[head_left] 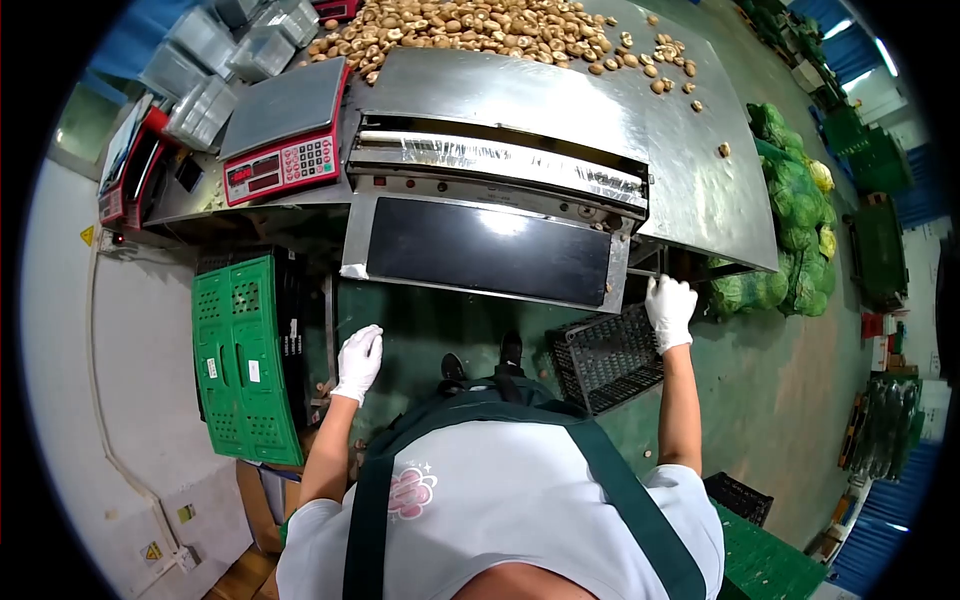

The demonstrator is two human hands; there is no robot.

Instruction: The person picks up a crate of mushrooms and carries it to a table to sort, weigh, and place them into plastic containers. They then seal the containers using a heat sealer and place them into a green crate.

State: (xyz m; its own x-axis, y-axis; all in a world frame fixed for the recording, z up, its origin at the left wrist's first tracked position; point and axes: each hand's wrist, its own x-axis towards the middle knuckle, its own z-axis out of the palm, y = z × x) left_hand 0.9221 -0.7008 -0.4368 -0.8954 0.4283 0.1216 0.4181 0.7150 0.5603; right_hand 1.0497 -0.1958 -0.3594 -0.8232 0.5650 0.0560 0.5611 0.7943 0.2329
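My left hand (358, 362), in a white glove, hangs in the air between the green crates and the wrapping machine, fingers loosely bent and nothing visible in them. My right hand (671, 310), gloved as well, is by the machine's lower right corner, above a black crate (605, 358). Its fingers are curled in, and whatever they may hold is hidden. In front of me stands the film wrapping machine, with a dark heating plate (490, 250) and a roll of clear film (500, 160) behind it.
Loose mushrooms (480, 30) are heaped on the far side of the steel table (690, 170). A red scale (283, 130) and clear plastic trays (205, 105) are at left. Green folded crates (245, 360) stand below. Bagged cabbages (795, 210) are piled at right.
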